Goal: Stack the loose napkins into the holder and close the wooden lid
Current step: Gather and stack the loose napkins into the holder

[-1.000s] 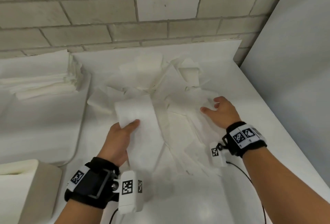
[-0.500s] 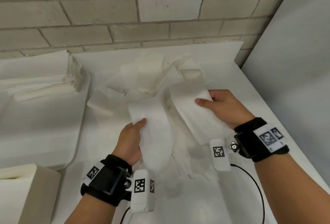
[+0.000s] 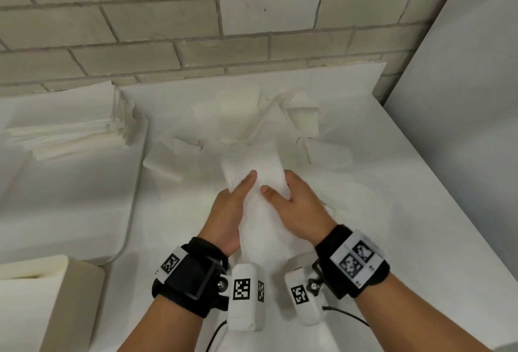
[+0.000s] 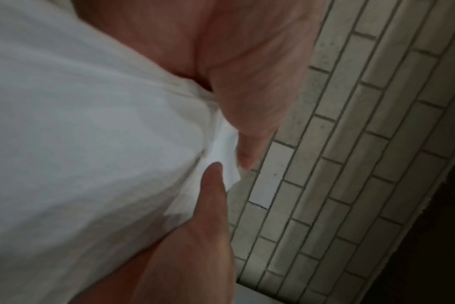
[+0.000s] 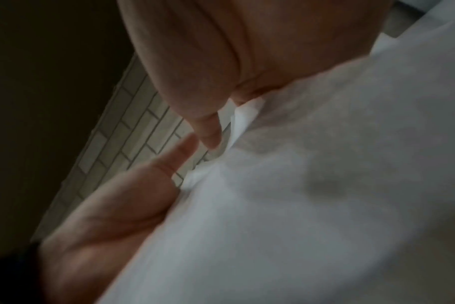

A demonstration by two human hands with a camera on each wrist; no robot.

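A bundle of white napkins [image 3: 256, 168] is held upright above the table between both hands. My left hand [image 3: 241, 189] grips its left side with the thumb on top. My right hand [image 3: 280, 192] grips its right side, thumb on the front. In the left wrist view the napkins [image 4: 91, 144] fill the left, pinched between thumb and fingers [image 4: 247, 144]. The right wrist view shows the napkins [image 5: 299, 185] against my palm. More loose napkins [image 3: 246, 116] lie scattered behind the hands. A pale beige box [image 3: 56, 295] stands at the bottom left.
A neat stack of napkins [image 3: 70, 127] sits at the far left on a white tray-like surface [image 3: 84, 211]. A brick wall [image 3: 252, 29] runs along the back and a white panel [image 3: 462, 99] closes the right side. Table top [image 3: 392, 225] shows at the right.
The right hand picked a napkin off the pile and carried it left. The left hand moved right with its napkin. Both napkins now meet in one bundle between the hands.
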